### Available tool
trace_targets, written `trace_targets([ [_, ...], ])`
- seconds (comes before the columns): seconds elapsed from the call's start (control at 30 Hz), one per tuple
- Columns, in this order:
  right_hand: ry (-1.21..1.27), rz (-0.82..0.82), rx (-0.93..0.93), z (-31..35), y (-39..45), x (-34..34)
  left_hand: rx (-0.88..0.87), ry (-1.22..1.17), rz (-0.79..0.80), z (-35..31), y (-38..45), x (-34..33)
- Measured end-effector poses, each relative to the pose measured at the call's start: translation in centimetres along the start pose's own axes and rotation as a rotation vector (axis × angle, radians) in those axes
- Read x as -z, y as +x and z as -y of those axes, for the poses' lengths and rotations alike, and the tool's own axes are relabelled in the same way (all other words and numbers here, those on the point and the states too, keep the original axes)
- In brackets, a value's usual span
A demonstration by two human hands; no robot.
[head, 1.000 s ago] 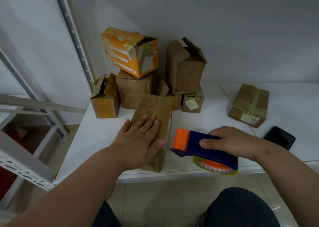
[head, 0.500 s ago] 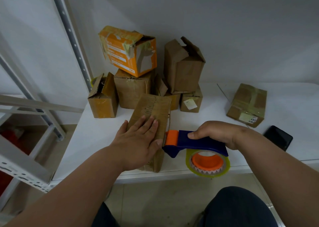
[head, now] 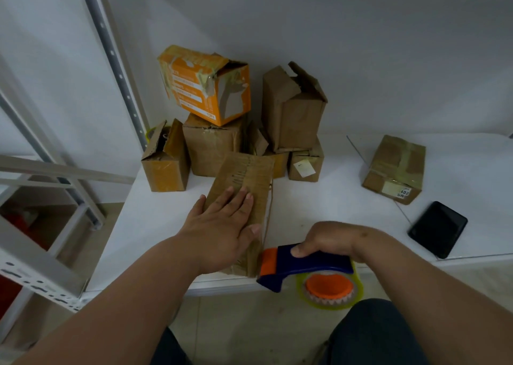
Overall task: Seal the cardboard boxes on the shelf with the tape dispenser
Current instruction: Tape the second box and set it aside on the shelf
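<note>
While left hand (head: 222, 226) presses flat box (head: 244, 187), right hand (head: 330, 239) grips dispenser (head: 308, 270)

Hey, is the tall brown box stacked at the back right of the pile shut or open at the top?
Open. The tall brown box has torn top flaps sticking up and apart, leaving a gap at its top.

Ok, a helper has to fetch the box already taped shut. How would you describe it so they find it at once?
Start at the white shelf, then go right of the heap of boxes by the wall. The taped box lies alone there, just behind a black phone. Unlike its neighbours, its flaps are closed under tape, and it carries a white label.
</note>
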State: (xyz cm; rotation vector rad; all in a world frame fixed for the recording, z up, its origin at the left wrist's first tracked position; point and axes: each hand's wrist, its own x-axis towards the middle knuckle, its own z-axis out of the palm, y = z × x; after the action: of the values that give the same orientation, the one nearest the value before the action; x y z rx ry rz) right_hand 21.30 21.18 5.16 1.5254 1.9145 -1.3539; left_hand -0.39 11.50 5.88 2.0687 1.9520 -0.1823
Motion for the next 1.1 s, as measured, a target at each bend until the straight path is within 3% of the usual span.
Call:
trace_targets([
  [0.17,-0.006,-0.107,0.049,-0.3,-0.7,0.0,0.035,-0.057,-0.014,-0.3,-0.2,0.0],
  [0.43,-0.043,-0.381,0.101,-0.3,-3.2,1.5,0.202,-0.032,-0.204,-2.8,0.0,0.0],
  [0.63,-0.016,-0.436,0.165,-0.2,-3.5,-0.1,0.288,-0.132,-0.141,-2.3,-0.1,-0.6],
  [0.93,0.12,-0.527,0.227,-1.7,-4.5,-1.5,0.286,-0.019,-0.05,-2.5,-0.4,-0.8],
  [1.1,0.271,-0.655,0.264,-3.6,-5.2,-1.3,0.236,-0.113,-0.21,-3.3,-1.7,-0.5],
])
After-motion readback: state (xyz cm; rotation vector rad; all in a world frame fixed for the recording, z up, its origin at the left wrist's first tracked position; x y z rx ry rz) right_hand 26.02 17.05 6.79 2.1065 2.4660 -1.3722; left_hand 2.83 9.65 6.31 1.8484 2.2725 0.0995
